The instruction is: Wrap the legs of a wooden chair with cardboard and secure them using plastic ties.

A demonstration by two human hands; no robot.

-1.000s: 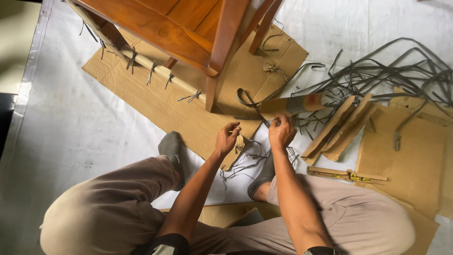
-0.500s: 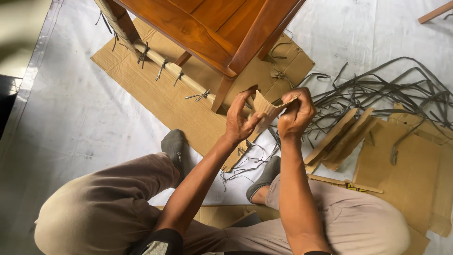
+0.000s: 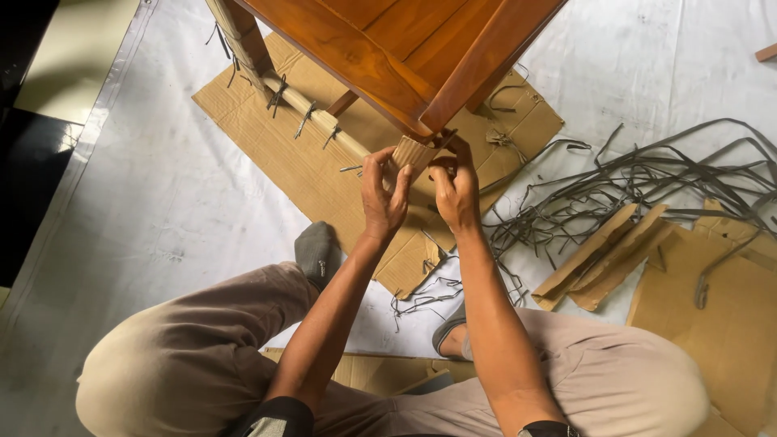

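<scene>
Cardboard wrap (image 3: 414, 151), light and pliable, likely crushing easily: left hand (image 3: 382, 194) and right hand (image 3: 455, 190) are both pinching its edges closed around the wooden chair leg (image 3: 486, 61).

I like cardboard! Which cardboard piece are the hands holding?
The small ribbed piece curled round the wooden leg, gripped by left hand and right hand; others lie on the floor.

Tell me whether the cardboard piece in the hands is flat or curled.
Curled: the cardboard piece bends around the wooden leg, pressed by both hands.

chair (image 3: 388, 40): orange-brown | cardboard (image 3: 283, 154): tan, ribbed | straps (image 3: 647, 178): grey
</scene>
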